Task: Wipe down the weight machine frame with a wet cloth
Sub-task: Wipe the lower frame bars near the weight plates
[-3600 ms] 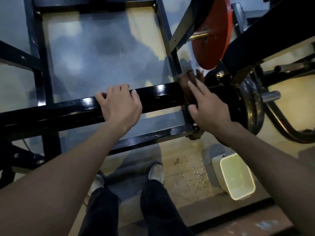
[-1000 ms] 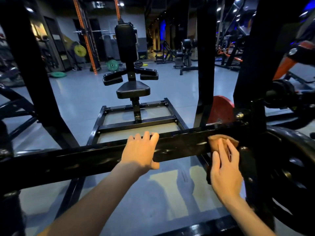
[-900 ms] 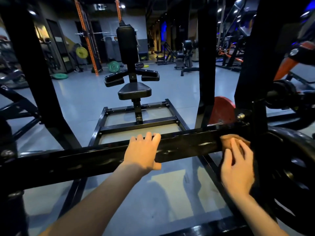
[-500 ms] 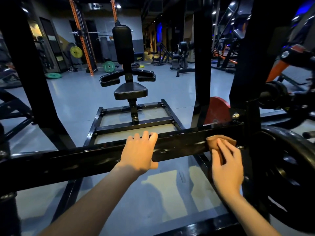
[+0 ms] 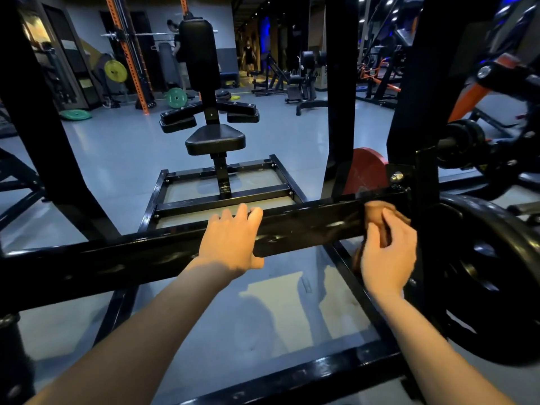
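The black bar (image 5: 306, 226) of the frame runs crosswise in front of us, its right end a little higher and farther. Our left hand (image 5: 230, 241) rests on it, fingers curled over the top edge. Our right hand (image 5: 388, 255) presses a brown cloth (image 5: 375, 211) against the bar's right end, fingers lightly bent over it, just beside a black weight plate (image 5: 491, 276). The bar's paint is glossy
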Demonstrator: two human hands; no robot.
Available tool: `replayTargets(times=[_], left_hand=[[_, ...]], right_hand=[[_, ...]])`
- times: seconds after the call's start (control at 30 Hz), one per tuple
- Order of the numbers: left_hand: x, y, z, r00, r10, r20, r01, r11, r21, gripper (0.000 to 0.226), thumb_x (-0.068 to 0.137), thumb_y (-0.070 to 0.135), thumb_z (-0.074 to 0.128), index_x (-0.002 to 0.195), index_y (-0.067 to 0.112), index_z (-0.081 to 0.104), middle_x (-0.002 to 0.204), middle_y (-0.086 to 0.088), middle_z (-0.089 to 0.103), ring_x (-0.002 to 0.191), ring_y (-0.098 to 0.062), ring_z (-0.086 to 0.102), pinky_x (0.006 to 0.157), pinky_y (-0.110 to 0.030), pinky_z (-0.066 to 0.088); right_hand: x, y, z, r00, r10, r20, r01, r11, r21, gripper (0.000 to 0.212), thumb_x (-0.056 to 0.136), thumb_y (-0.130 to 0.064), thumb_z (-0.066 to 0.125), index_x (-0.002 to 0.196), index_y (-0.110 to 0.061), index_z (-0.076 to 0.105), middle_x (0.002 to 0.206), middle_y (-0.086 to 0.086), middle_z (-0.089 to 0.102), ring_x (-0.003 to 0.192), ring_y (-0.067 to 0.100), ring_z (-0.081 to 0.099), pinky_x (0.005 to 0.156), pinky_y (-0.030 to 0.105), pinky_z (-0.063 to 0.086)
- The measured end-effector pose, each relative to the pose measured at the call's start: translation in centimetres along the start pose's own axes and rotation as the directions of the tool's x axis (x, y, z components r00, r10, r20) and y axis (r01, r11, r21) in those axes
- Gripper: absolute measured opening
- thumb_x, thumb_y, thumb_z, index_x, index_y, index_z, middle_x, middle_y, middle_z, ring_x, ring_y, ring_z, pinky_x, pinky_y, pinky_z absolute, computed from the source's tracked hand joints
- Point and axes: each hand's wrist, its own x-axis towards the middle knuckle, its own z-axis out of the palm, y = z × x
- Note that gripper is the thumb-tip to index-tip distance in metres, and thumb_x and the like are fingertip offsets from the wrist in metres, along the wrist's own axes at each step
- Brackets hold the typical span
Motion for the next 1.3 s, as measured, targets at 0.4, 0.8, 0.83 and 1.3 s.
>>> replayTargets(times=[0.4, 0.8, 0.83, 1.3], left_hand=[[0.0, 0.0, 0.2, 1.0, -0.001, -0.019, 0.001, 0.999, 0.047, 0.086, 0.078, 0.066, 0.072, 0.139, 0.018, 0.034, 0.126, -0.005, 0.05, 0.108, -0.028, 0.054, 0.091, -0.038, 0.046], [-0.1, 0.1, 0.3, 1.0, 0.005, -0.019, -0.004, 0.998, 0.056, 0.093, 0.078, 0.067, 0.073, 0.145, 0.018, 0.031, 0.133, -0.007, 0.05, 0.112, -0.03, 0.054, 0.091, -0.039, 0.046], [-0.2, 0.1, 0.2, 1.0, 0.005, -0.022, -0.004, 0.999, 0.054, 0.092, 0.079, 0.067, 0.073, 0.145, 0.018, 0.032, 0.133, -0.007, 0.049, 0.111, -0.029, 0.054, 0.09, -0.039, 0.046], [-0.1, 0.3, 0.2, 1.0, -0.013, -0.014, 0.014, 0.998, 0.054, 0.094, 0.076, 0.069, 0.073, 0.145, 0.019, 0.033, 0.129, -0.006, 0.051, 0.108, -0.029, 0.055, 0.09, -0.039, 0.047]], right_hand=[[-1.7, 0.1, 0.6, 0.999, -0.038, 0.018, 0.037, 0.998, 0.049, 0.036, 0.098, -0.02, 0.068, 0.134, -0.017, 0.069, 0.135, 0.004, 0.058, 0.124, 0.02, 0.057, 0.087, -0.007, 0.027], [-2.6, -0.1, 0.6, 0.993, -0.116, 0.032, 0.115, 0.993, 0.035, 0.029, 0.102, -0.026, 0.063, 0.131, -0.023, 0.068, 0.134, 0.001, 0.058, 0.119, 0.013, 0.057, 0.087, -0.001, 0.032], [-1.4, -0.5, 0.8, 0.999, 0.004, -0.037, -0.001, 0.997, 0.079, 0.03, 0.102, -0.026, 0.062, 0.132, -0.021, 0.066, 0.134, 0.003, 0.057, 0.119, 0.014, 0.056, 0.085, -0.006, 0.027], [-0.2, -1.5, 1.1, 0.997, 0.013, -0.075, -0.006, 0.995, 0.097, 0.031, 0.102, -0.025, 0.062, 0.132, -0.018, 0.064, 0.133, 0.001, 0.054, 0.12, 0.008, 0.052, 0.091, -0.003, 0.03]])
